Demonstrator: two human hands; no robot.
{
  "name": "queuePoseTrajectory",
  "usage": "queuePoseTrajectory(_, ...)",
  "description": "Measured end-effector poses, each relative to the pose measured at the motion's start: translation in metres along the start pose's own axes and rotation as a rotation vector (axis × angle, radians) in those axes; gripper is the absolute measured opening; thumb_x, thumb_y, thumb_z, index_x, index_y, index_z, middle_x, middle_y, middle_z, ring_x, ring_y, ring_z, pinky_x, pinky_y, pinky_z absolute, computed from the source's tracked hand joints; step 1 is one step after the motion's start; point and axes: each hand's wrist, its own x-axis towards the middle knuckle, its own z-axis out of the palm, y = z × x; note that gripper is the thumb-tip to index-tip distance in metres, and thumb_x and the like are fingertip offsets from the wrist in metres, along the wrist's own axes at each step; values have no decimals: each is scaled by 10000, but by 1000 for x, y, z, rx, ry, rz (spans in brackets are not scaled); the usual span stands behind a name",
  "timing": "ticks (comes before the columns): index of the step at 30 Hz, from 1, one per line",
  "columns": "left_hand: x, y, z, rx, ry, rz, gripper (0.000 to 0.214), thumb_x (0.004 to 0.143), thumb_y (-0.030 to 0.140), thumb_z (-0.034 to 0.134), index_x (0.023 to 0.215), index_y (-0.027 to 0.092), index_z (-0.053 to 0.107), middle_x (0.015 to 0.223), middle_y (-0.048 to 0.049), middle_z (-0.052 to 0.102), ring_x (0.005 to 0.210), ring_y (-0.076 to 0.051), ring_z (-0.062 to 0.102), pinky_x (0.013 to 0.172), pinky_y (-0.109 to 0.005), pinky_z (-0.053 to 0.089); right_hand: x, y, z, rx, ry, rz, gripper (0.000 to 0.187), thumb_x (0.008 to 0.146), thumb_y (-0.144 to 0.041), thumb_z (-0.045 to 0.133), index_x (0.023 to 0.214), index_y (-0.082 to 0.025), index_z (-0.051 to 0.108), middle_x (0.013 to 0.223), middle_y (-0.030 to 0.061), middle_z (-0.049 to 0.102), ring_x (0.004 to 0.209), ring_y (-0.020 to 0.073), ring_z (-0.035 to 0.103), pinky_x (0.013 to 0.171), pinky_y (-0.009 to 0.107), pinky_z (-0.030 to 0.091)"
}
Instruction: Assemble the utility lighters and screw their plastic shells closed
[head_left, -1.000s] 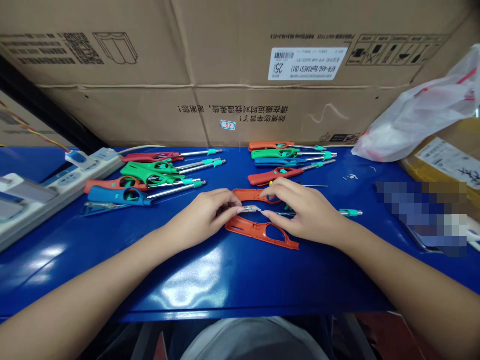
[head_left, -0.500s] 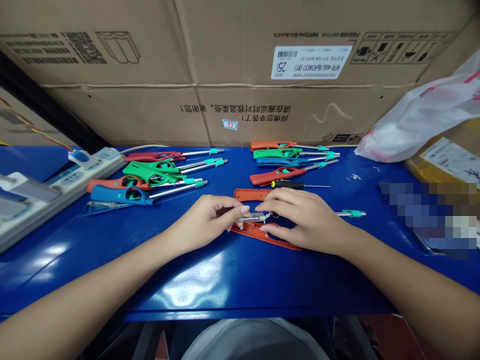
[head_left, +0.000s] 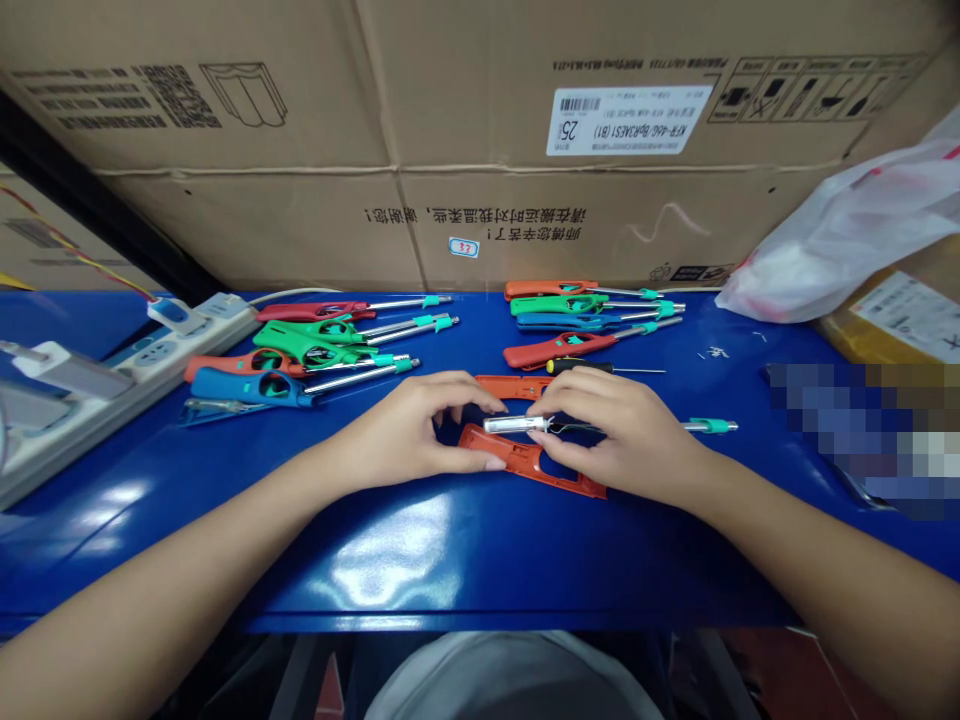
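Between the fingertips of my right hand (head_left: 622, 430) is a small clear fuel tank (head_left: 514, 424) with a white end, held level above an orange lighter shell half (head_left: 532, 465). My left hand (head_left: 409, 430) is open around the left end of that shell half, its thumb at the near edge and its fingers spread beyond. A second orange shell half (head_left: 514, 386) lies just behind, partly covered by my hands. To the right of my right hand, a metal lighter tube with a green tip (head_left: 709, 426) sticks out.
Assembled long-neck lighters lie at left, including a blue lighter (head_left: 251, 387), and at back, including a red lighter (head_left: 559, 350). Nearby are a black-and-yellow screwdriver (head_left: 581, 367), a power strip (head_left: 150, 360), small white pieces (head_left: 716, 352) and a plastic bag (head_left: 832, 240). A cardboard box (head_left: 480, 120) stands behind.
My left hand has let go of the fuel tank and spread its fingers. The tank is now in my right fingers alone, and the near shell half shows more of its left end.
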Motion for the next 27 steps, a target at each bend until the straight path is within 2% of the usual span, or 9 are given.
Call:
queuePoseTrajectory(3,-1,-3,-7,187,-107,80,434,778,332,859,1164,184,724,1047,-43,722,958,-209,630,861,-320,474,-1,1,-2,23,17,13,82,933,-225,671,973,-171,719,932,57,733,881,196,659,784,333,518)
queuePoseTrajectory(6,-2,-4,-4,228,-136,87,319,813,251,810,1116,184,735,1034,-41,722,959,-211,638,889,-335,478,-2,0,1,67,10,32,73,927,-221,675,970,-188,723,923,40,739,874,190,650,788,336,514)
queuePoseTrajectory(14,-4,-7,14,185,-69,80,272,874,311,766,1122,200,742,1053,-43,710,998,-207,655,928,-334,506,-4,-5,13,81,-116,50,95,915,-224,648,939,-190,733,931,38,744,858,181,669,778,331,498)
queuePoseTrajectory(22,-5,-1,15,237,-57,88,254,895,323,734,1119,204,744,1068,-48,720,1010,-222,665,931,-349,530,-6,2,14,-33,-176,-12,152,955,-293,638,979,-218,768,975,61,712,880,212,630,798,366,474)
queuePoseTrajectory(27,-5,-1,14,261,-68,81,260,894,313,723,1128,201,741,1074,-53,718,1015,-231,667,916,-358,537,-6,4,10,-125,-233,-85,218,956,-366,668,1097,-231,767,1037,91,662,935,249,582,818,398,453)
